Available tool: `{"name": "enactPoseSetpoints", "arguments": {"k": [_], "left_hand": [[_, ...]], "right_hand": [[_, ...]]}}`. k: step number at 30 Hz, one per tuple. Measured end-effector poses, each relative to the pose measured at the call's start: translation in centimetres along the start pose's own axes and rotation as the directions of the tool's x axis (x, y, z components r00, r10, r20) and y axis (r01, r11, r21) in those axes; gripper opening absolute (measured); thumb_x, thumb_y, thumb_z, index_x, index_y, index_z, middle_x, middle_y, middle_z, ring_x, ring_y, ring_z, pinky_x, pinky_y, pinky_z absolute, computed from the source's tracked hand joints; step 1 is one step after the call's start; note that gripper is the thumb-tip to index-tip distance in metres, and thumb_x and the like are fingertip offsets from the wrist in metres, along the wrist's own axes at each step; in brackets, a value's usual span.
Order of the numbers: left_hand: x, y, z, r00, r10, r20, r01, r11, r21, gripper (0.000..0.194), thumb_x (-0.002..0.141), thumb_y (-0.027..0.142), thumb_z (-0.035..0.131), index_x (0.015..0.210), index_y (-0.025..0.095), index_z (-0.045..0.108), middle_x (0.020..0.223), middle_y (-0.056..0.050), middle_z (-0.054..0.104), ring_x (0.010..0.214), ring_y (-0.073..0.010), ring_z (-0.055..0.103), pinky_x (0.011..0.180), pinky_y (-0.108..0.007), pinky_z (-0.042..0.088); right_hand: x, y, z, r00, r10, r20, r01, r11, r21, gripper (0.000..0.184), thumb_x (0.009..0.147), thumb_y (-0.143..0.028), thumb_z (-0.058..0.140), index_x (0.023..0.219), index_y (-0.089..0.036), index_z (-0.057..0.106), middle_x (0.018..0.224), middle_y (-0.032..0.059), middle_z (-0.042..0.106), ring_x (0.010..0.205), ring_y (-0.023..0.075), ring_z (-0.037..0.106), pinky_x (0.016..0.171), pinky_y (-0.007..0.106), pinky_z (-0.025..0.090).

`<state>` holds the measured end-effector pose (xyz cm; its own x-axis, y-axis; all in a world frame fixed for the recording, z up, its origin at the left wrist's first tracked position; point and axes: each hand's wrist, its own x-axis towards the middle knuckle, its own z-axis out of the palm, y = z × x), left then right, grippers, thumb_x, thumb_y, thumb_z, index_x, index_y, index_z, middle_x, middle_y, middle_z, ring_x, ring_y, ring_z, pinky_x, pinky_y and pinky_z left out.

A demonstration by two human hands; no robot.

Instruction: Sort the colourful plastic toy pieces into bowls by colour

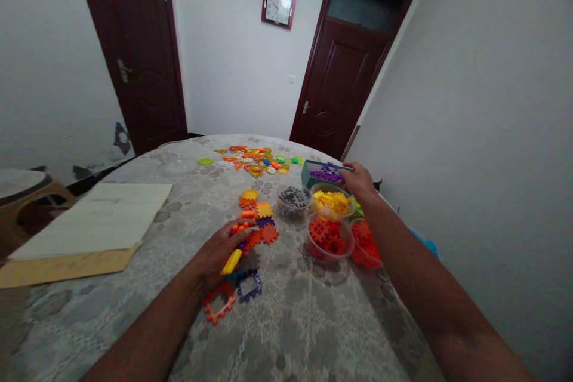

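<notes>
A yellow and orange plastic piece (231, 262) is grasped in the left hand (227, 245) above the table, its long axis slanting from lower left to upper right. A teal box (310, 173) of purple pieces is touched by the right hand (356, 178); its grip cannot be told. Round tubs of gray, yellow and red pieces are set nearby on a patterned tablecloth (286, 322), before two dark red doors.

There are two doors (134, 30), one clock (278, 7), one table (286, 334), two hands (222, 246), one box (308, 174), at least four tubs (329, 237) and many pieces (269, 234), too heaped to count exactly.
</notes>
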<state>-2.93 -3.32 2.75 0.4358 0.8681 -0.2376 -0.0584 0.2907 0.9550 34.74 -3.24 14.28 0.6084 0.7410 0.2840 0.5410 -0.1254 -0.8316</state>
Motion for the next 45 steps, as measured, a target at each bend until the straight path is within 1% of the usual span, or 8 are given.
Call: {"name": "enactPoseSetpoints", "arguments": {"k": [6, 11, 15, 19, 27, 35, 42, 45], "left_hand": [[0.1, -0.1, 0.1, 1.000, 0.009, 0.001, -0.009, 1.000, -0.030, 0.055, 0.083, 0.045, 0.084, 0.131, 0.021, 0.070, 0.087, -0.001, 0.070, 0.058, -0.0106, 0.061, 0.047, -0.019, 0.044], [-0.1, -0.1, 0.4, 0.998, 0.032, 0.053, -0.029, 0.998, -0.061, 0.055, 0.083, 0.045, 0.085, 0.129, 0.019, 0.069, 0.079, 0.001, 0.068, 0.055, -0.0104, 0.060, 0.047, -0.019, 0.044], [0.0, -0.5, 0.2, 0.993, 0.073, 0.088, -0.064, 0.994, -0.094, 0.055, 0.083, 0.043, 0.084, 0.130, 0.020, 0.068, 0.082, 0.000, 0.071, 0.054, -0.0102, 0.060, 0.049, -0.020, 0.046], [0.3, -0.8, 0.0, 0.991, 0.102, 0.089, -0.094, 0.991, -0.094, 0.055, 0.081, 0.042, 0.086, 0.129, 0.019, 0.069, 0.087, -0.002, 0.074, 0.059, -0.0114, 0.063, 0.054, -0.022, 0.049], [-0.2, -0.4, 0.3, 0.990, 0.090, 0.111, -0.084, 0.995, -0.059, 0.050, 0.081, 0.044, 0.086, 0.121, 0.019, 0.071, 0.099, -0.006, 0.078, 0.075, -0.0161, 0.070, 0.063, -0.024, 0.054], [0.2, -0.9, -0.1, 0.987, 0.013, 0.160, -0.002, 0.998, -0.066, 0.055, 0.081, 0.044, 0.085, 0.126, 0.019, 0.065, 0.067, 0.004, 0.065, 0.052, -0.0105, 0.056, 0.048, -0.019, 0.040], [0.0, -0.7, 0.0, 0.993, 0.041, 0.108, -0.033, 0.997, -0.073, 0.049, 0.074, 0.032, 0.086, 0.117, 0.019, 0.066, 0.070, 0.002, 0.066, 0.054, -0.0118, 0.060, 0.050, -0.020, 0.043], [-0.2, -0.4, 0.1, 0.991, 0.061, 0.116, -0.051, 0.995, -0.089, 0.044, 0.074, 0.031, 0.084, 0.113, 0.020, 0.066, 0.066, 0.004, 0.064, 0.050, -0.0106, 0.057, 0.049, -0.020, 0.041]], "right_hand": [[-5.1, -0.7, 1.7, 0.973, -0.151, 0.174, 0.157, 0.987, -0.022, 0.028, 0.095, -0.027, 0.062, 0.116, -0.016, 0.075, 0.092, 0.0070, 0.077, 0.066, 0.0163, 0.069, 0.060, 0.026, 0.053], [-14.8, -2.8, 4.7, 0.781, -0.373, 0.500, 0.407, 0.912, 0.045, 0.026, 0.099, -0.032, 0.063, 0.120, -0.023, 0.075, 0.105, 0.0070, 0.080, 0.082, 0.0188, 0.073, 0.076, 0.032, 0.056], [-19.1, -3.1, 8.2, 0.725, -0.363, 0.586, 0.354, 0.925, 0.136, 0.028, 0.099, -0.031, 0.064, 0.125, -0.023, 0.073, 0.106, 0.0058, 0.080, 0.088, 0.0199, 0.074, 0.079, 0.033, 0.056], [-20.0, -2.1, 10.5, 0.754, -0.312, 0.578, 0.211, 0.949, 0.236, 0.023, 0.100, -0.029, 0.061, 0.116, -0.022, 0.076, 0.103, 0.0030, 0.079, 0.086, 0.0182, 0.073, 0.076, 0.030, 0.056], [-20.6, -1.7, 9.8, 0.704, -0.450, 0.549, 0.377, 0.892, 0.249, 0.022, 0.097, -0.023, 0.067, 0.117, -0.025, 0.077, 0.106, 0.0007, 0.080, 0.088, 0.0171, 0.071, 0.082, 0.030, 0.053], [-19.8, -0.8, 8.5, 0.818, -0.409, 0.404, 0.372, 0.913, 0.170, 0.020, 0.098, -0.024, 0.067, 0.117, -0.022, 0.073, 0.100, 0.0036, 0.078, 0.084, 0.0196, 0.071, 0.083, 0.034, 0.056], [-19.7, -0.1, 8.2, 0.669, -0.615, 0.416, 0.664, 0.747, 0.035, 0.018, 0.106, -0.028, 0.058, 0.118, -0.021, 0.070, 0.109, 0.0111, 0.075, 0.095, 0.0243, 0.070, 0.088, 0.038, 0.056], [-19.6, 0.0, 8.2, 0.655, -0.620, 0.432, 0.701, 0.712, -0.042, 0.021, 0.109, -0.030, 0.053, 0.117, -0.020, 0.070, 0.105, 0.0114, 0.074, 0.094, 0.0258, 0.069, 0.085, 0.037, 0.055]]}}
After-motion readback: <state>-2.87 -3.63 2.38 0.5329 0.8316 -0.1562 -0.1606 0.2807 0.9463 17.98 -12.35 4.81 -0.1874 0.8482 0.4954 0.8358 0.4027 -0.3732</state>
